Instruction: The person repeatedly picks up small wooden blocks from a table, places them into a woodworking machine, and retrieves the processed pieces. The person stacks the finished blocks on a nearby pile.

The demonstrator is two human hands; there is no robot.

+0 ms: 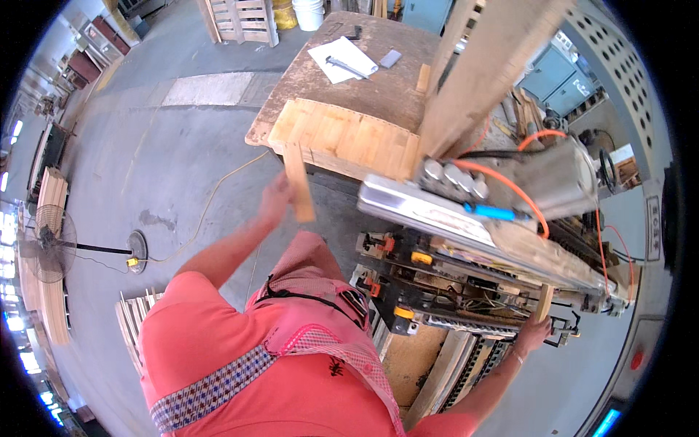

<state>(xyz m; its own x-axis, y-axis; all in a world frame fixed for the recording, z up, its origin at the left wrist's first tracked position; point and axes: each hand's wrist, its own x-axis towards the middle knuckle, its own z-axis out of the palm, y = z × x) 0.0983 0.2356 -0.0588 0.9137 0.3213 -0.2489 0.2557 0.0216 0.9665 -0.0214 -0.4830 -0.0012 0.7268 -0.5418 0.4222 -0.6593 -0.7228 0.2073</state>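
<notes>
My left hand (275, 199) is closed at the side of a flat wooden slat (300, 191), its fingers slightly blurred. The slat's far end overlaps the front edge of a row of similar slats (348, 135) packed side by side on a worn brown table (320, 64). Out to the right, my right hand (534, 335) grips the lower end of another wooden slat (545, 303), which stands at the far end of a machine (466, 273) with chains and yellow knobs. The machine's metal arm hides some of that area.
Calipers (346, 68) lie on white paper (342, 54) atop the table. Orange air hoses (520, 191) and a silver cylinder (553, 178) sit above the machine. At the left, a standing fan (48, 237) trails a cord across the floor. Stacked boards (52, 251) lie behind the fan.
</notes>
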